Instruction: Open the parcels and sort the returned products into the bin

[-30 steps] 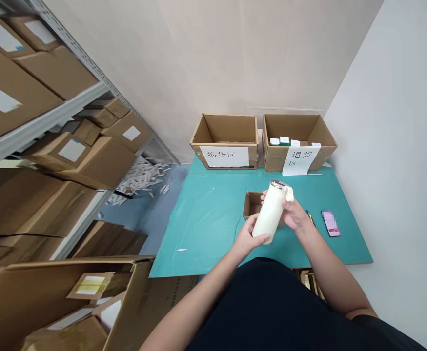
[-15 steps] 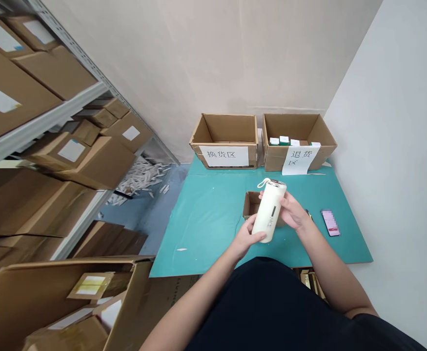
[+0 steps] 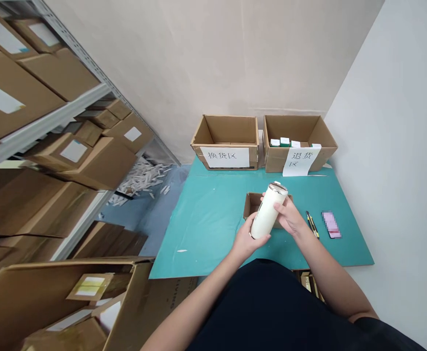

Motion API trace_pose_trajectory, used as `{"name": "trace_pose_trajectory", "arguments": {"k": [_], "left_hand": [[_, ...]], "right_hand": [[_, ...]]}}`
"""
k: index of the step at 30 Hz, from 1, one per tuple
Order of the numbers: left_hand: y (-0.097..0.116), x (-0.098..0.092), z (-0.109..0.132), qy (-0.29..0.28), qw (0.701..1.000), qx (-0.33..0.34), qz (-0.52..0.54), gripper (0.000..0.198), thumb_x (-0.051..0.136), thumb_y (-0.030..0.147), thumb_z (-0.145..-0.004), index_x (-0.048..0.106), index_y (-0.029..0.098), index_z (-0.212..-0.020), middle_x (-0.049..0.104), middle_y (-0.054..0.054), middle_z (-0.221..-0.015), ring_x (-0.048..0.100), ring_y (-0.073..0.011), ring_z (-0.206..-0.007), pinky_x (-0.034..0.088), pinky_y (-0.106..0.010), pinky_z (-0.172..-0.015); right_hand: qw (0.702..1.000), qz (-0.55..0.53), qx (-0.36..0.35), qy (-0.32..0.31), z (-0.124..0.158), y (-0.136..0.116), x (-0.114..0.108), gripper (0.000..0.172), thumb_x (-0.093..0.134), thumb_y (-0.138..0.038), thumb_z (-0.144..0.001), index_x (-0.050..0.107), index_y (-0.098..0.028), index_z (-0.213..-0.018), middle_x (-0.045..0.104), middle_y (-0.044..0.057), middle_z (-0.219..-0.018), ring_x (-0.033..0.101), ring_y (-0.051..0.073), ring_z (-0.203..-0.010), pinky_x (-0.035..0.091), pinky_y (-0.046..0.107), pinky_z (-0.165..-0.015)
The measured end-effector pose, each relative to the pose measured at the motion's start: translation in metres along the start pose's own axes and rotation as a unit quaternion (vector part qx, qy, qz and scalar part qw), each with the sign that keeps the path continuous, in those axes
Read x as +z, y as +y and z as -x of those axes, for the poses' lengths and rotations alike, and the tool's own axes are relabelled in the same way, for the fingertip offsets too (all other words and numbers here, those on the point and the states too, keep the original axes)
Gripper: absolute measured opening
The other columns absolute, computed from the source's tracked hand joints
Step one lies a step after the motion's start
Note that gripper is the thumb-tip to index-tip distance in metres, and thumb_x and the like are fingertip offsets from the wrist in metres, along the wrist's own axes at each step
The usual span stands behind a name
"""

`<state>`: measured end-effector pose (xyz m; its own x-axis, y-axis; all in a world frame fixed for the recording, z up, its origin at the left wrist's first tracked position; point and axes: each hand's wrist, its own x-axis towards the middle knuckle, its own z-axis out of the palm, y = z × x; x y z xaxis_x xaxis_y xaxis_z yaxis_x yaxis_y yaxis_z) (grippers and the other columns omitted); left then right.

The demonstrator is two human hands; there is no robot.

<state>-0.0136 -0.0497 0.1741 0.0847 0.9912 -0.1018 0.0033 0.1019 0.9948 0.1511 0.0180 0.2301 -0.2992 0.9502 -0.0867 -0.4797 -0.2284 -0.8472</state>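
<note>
Between both hands, tilted with its lid up and to the right, is a cream-white bottle (image 3: 267, 214) with a shiny metal ring at the lid. My left hand (image 3: 247, 238) is closed around its lower end. My right hand (image 3: 288, 213) grips the upper part from the right side, thumb on the front. Behind the bottle stands a small open cardboard box (image 3: 250, 204), partly hidden by the bottle and hands. A dark mark shows at the bottle's left edge.
On the green tabletop (image 3: 202, 219) lie a yellow-and-black utility knife (image 3: 312, 225) and a phone (image 3: 331, 224) to the right. Two labelled cartons stand at the back, left (image 3: 228, 134) and right (image 3: 297, 127), the right one holding several small boxes. Shelves of cartons (image 3: 89, 156) line the left.
The bottle has been turned about its length, so its printed mark has moved to the left edge and the strap loop no longer shows. My right forearm has shifted, uncovering the utility knife.
</note>
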Motion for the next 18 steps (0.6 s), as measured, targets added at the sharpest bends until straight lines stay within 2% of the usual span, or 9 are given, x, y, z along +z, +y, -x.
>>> {"name": "trace_pose_trajectory", "arguments": {"k": [2,5,6,8,10,12,15,17,18], "left_hand": [[0.004,-0.005,0.001,-0.122,0.983,-0.045,0.129,0.084,0.086,0.059,-0.059,0.060,0.018,-0.127,0.070,-0.013,-0.118,0.066,-0.0306,-0.103,0.053,-0.044,-0.089],[0.005,-0.009,0.004,-0.288,0.900,-0.106,0.309,0.085,0.081,0.068,-0.062,0.062,0.012,-0.124,0.072,-0.017,-0.104,0.069,-0.0266,-0.082,0.055,-0.040,-0.074],[0.005,-0.009,0.005,-0.313,0.878,-0.115,0.344,0.084,0.080,0.067,-0.064,0.062,0.011,-0.124,0.072,-0.017,-0.101,0.069,-0.0257,-0.079,0.055,-0.039,-0.072],[0.003,-0.008,0.007,-0.324,0.858,-0.123,0.380,0.081,0.079,0.064,-0.068,0.059,0.011,-0.127,0.072,-0.016,-0.100,0.069,-0.0247,-0.079,0.054,-0.037,-0.072],[0.000,-0.006,0.007,-0.313,0.861,-0.128,0.379,0.081,0.076,0.064,-0.072,0.056,0.012,-0.131,0.072,-0.016,-0.103,0.069,-0.0255,-0.082,0.053,-0.039,-0.075],[-0.002,-0.004,0.005,-0.283,0.891,-0.124,0.334,0.086,0.075,0.068,-0.071,0.054,0.014,-0.134,0.070,-0.018,-0.109,0.069,-0.0285,-0.090,0.053,-0.043,-0.081],[-0.002,-0.003,-0.003,-0.129,0.979,-0.056,0.150,0.086,0.084,0.062,-0.062,0.055,0.020,-0.132,0.066,-0.015,-0.124,0.063,-0.0326,-0.110,0.050,-0.047,-0.094],[-0.001,-0.003,-0.006,-0.013,1.000,-0.003,0.017,0.084,0.087,0.055,-0.059,0.056,0.024,-0.130,0.062,-0.012,-0.131,0.057,-0.0333,-0.120,0.047,-0.047,-0.101],[0.000,-0.002,-0.007,0.019,1.000,0.012,-0.017,0.082,0.087,0.054,-0.059,0.057,0.024,-0.129,0.062,-0.011,-0.132,0.057,-0.0333,-0.122,0.047,-0.047,-0.102]], "right_hand": [[1.000,-0.008,0.011,-0.026,0.000,-0.005,-0.004,0.067,0.088,-0.055,-0.063,0.063,-0.030,-0.121,0.073,0.005,-0.121,0.065,0.030,-0.116,0.053,0.047,-0.100],[0.997,-0.039,0.029,-0.065,-0.001,-0.010,-0.009,0.078,0.085,-0.066,-0.059,0.061,-0.032,-0.125,0.072,0.004,-0.122,0.066,0.030,-0.116,0.052,0.047,-0.101],[0.995,-0.051,0.034,-0.084,-0.002,-0.011,-0.010,0.082,0.085,-0.067,-0.058,0.059,-0.032,-0.127,0.072,0.005,-0.122,0.066,0.030,-0.117,0.052,0.048,-0.102],[0.989,-0.065,0.042,-0.124,-0.002,-0.010,-0.010,0.089,0.088,-0.065,-0.055,0.056,-0.031,-0.131,0.072,0.006,-0.122,0.066,0.032,-0.117,0.051,0.052,-0.102],[0.987,-0.063,0.046,-0.138,-0.002,-0.009,-0.008,0.088,0.089,-0.061,-0.055,0.055,-0.030,-0.131,0.072,0.007,-0.122,0.067,0.032,-0.115,0.051,0.055,-0.102],[0.991,-0.046,0.048,-0.116,-0.002,-0.007,-0.004,0.080,0.089,-0.058,-0.059,0.059,-0.029,-0.126,0.073,0.008,-0.119,0.067,0.032,-0.114,0.052,0.055,-0.100],[0.999,0.010,0.031,-0.020,-0.003,-0.004,0.003,0.065,0.089,-0.050,-0.063,0.064,-0.026,-0.118,0.075,0.009,-0.114,0.067,0.032,-0.114,0.054,0.051,-0.100],[0.998,0.046,0.014,0.043,-0.003,-0.003,0.006,0.060,0.090,-0.044,-0.065,0.065,-0.026,-0.115,0.075,0.007,-0.111,0.066,0.031,-0.112,0.054,0.050,-0.100],[0.997,0.054,0.010,0.056,-0.003,-0.004,0.007,0.059,0.090,-0.043,-0.065,0.065,-0.026,-0.115,0.075,0.007,-0.111,0.066,0.030,-0.112,0.054,0.050,-0.099]]}}
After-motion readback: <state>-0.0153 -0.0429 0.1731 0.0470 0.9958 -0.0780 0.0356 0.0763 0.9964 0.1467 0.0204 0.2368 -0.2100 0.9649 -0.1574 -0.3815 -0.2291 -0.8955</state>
